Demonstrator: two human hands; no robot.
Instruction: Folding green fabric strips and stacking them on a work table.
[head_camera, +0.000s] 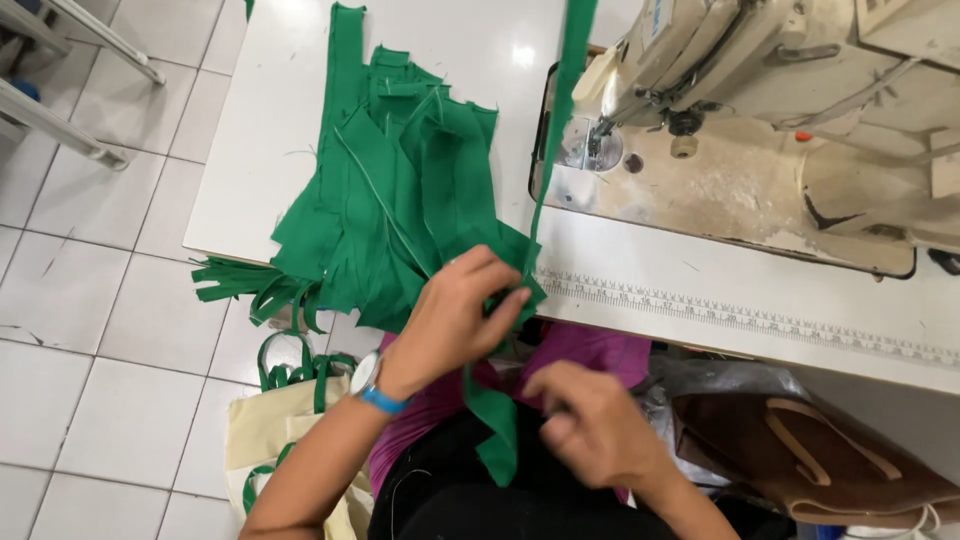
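Note:
My left hand (455, 320) pinches a green fabric strip (495, 425) at the table's front edge, next to a pile of green fabric pieces (385, 200). The strip hangs down over my lap, and a long green band (560, 110) rises from the same spot toward the top of the view. My right hand (590, 420) is lower, over my lap, fingers curled and blurred, just right of the hanging strip. Whether it touches the strip is unclear. A watch with a blue band is on my left wrist.
A cream sewing machine (790, 70) stands at the right on the white table (270, 110), with a printed ruler (740, 315) along the front edge. Cream bags with green handles (275, 420) lie on the tiled floor at left. A brown bag (810, 450) sits at lower right.

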